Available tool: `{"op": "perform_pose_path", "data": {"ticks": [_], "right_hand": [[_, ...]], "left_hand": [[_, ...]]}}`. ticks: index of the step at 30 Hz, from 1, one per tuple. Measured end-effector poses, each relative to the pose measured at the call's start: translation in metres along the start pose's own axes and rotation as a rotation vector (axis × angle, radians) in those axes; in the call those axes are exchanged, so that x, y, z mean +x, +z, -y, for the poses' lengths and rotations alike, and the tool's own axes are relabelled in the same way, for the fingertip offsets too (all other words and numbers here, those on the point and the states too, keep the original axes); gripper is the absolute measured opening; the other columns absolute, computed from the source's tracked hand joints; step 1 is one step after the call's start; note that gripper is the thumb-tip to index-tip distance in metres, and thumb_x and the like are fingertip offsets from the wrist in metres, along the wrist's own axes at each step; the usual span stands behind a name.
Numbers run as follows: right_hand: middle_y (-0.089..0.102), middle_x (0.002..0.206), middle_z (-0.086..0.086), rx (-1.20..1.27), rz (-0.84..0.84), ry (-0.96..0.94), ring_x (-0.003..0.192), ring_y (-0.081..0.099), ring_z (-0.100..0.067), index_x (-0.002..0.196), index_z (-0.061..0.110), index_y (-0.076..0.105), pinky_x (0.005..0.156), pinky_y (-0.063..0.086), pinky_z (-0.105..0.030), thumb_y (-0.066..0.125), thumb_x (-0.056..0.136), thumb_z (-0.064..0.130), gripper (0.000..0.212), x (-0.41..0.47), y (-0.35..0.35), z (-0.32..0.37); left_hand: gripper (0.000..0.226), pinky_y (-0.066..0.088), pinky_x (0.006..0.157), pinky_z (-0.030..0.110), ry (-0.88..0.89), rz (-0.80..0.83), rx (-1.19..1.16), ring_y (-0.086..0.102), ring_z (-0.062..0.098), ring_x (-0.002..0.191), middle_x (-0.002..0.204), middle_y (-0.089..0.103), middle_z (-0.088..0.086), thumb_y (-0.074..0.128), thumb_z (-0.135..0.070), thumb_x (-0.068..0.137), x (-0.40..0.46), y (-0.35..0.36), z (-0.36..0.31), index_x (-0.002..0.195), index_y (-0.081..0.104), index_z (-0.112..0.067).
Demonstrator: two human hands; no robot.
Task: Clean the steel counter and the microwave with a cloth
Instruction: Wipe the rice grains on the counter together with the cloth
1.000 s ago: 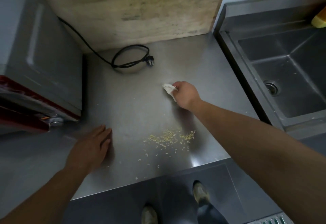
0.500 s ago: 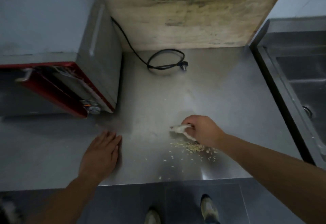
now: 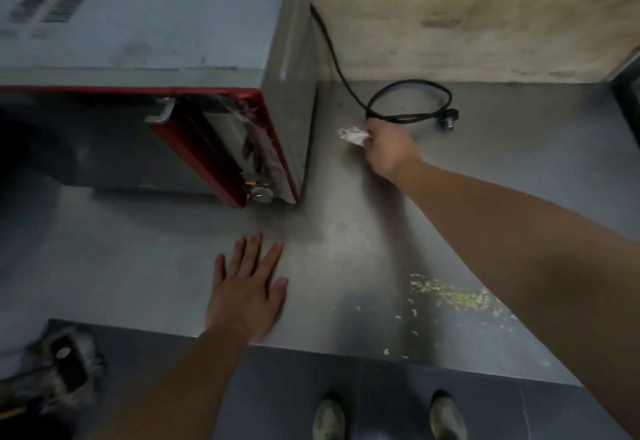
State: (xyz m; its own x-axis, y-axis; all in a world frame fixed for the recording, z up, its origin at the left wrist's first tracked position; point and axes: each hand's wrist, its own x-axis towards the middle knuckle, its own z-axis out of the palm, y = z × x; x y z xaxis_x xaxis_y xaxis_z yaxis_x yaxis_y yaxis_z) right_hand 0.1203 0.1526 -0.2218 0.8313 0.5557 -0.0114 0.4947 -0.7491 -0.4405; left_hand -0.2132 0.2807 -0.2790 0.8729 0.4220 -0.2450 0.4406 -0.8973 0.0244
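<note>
Cloth (image 3: 353,136) bunched in right hand (image 3: 388,149) grip.

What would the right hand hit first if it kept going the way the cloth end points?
Probably the microwave: the right hand aims its cloth left across bare counter toward its side wall. The cord lies just behind, likely missed.

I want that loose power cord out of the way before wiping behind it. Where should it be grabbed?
Probably at the plug, pinched from above and from the right: it is the stiff, free end lying flat on the steel counter, clear of the right hand and its cloth. The cord's other end runs behind the microwave.
</note>
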Motion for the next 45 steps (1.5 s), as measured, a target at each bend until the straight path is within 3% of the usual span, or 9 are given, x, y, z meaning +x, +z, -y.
{"op": "perform_pose_path", "data": {"ticks": [3,9,13,16,19,24,27,36,45], "right_hand": [[0.065,0.116,-0.019,-0.057,0.104,-0.058,0.11,0.06,-0.037,0.119,0.012,0.063,0.092,0.043,-0.032,0.056,0.09,0.011,0.029,-0.004,0.025,0.018],[0.066,0.123,-0.011,0.087,0.061,-0.171,0.113,0.06,-0.031,0.126,0.015,0.065,0.102,0.039,-0.029,0.058,0.084,-0.003,0.046,-0.076,0.051,0.018],[0.072,0.112,-0.007,0.104,0.198,-0.51,0.105,0.066,-0.028,0.11,0.016,0.075,0.1,0.05,-0.039,0.069,0.072,-0.003,0.043,-0.151,0.049,0.004],[0.073,0.107,-0.004,0.083,0.307,-0.692,0.098,0.069,-0.022,0.099,0.017,0.078,0.089,0.057,-0.034,0.073,0.065,-0.002,0.039,-0.184,0.031,-0.011],[0.073,0.11,0.001,0.084,0.28,-0.548,0.099,0.067,-0.016,0.105,0.02,0.077,0.093,0.05,-0.024,0.053,0.076,0.005,0.04,-0.168,0.006,-0.031],[0.072,0.112,-0.006,0.187,-0.106,-0.088,0.103,0.067,-0.026,0.111,0.015,0.073,0.09,0.04,-0.015,0.052,0.086,0.013,0.032,-0.082,-0.038,-0.059],[0.07,0.117,-0.011,0.114,-0.181,0.116,0.107,0.063,-0.033,0.121,0.016,0.067,0.085,0.044,-0.026,0.05,0.094,0.012,0.032,-0.03,-0.046,-0.071],[0.067,0.119,-0.017,0.076,-0.149,0.246,0.111,0.058,-0.038,0.116,0.011,0.064,0.087,0.044,-0.032,0.044,0.097,0.021,0.029,0.031,-0.004,-0.065],[0.06,0.136,-0.011,-0.02,0.08,-0.099,0.125,0.054,-0.033,0.129,0.018,0.064,0.11,0.037,-0.034,0.053,0.092,0.013,0.04,-0.027,0.006,-0.076]], "left_hand": [[0.065,0.001,0.123,0.051,-0.012,-0.005,-0.007,-0.011,0.02,0.153,0.166,-0.011,-0.006,0.01,-0.063,0.095,0.0,0.0,0.003,0.156,-0.003,-0.045],[0.066,-0.003,0.123,0.047,-0.011,0.009,-0.016,-0.015,0.018,0.152,0.165,-0.015,-0.008,0.009,-0.062,0.094,-0.001,-0.001,0.006,0.156,-0.006,-0.045],[0.066,-0.002,0.123,0.047,-0.016,0.006,-0.025,-0.013,0.018,0.153,0.166,-0.01,-0.007,0.009,-0.063,0.094,-0.001,-0.002,0.005,0.156,-0.002,-0.045],[0.066,0.0,0.123,0.047,-0.015,0.006,-0.014,-0.012,0.019,0.153,0.166,-0.01,-0.006,0.009,-0.063,0.095,-0.001,-0.001,0.005,0.156,-0.002,-0.044],[0.066,0.002,0.123,0.048,-0.012,-0.01,-0.007,-0.011,0.019,0.153,0.166,-0.009,-0.006,0.009,-0.062,0.095,-0.001,0.0,0.007,0.157,-0.002,-0.043],[0.066,0.007,0.121,0.049,-0.013,-0.013,0.009,0.002,0.021,0.154,0.167,0.004,-0.003,0.019,-0.06,0.096,0.002,0.006,0.008,0.158,0.008,-0.041],[0.065,0.006,0.122,0.049,-0.008,-0.018,0.018,-0.002,0.02,0.154,0.167,0.0,-0.004,0.017,-0.061,0.096,0.002,0.007,0.008,0.157,0.004,-0.042],[0.066,0.001,0.123,0.047,-0.017,0.003,0.004,-0.011,0.018,0.153,0.166,-0.011,-0.006,0.01,-0.062,0.093,0.004,0.001,0.006,0.156,-0.005,-0.044],[0.067,0.002,0.123,0.048,-0.017,0.024,0.011,-0.01,0.019,0.153,0.166,-0.012,-0.006,0.008,-0.061,0.093,0.004,-0.003,0.006,0.156,-0.006,-0.043]]}}
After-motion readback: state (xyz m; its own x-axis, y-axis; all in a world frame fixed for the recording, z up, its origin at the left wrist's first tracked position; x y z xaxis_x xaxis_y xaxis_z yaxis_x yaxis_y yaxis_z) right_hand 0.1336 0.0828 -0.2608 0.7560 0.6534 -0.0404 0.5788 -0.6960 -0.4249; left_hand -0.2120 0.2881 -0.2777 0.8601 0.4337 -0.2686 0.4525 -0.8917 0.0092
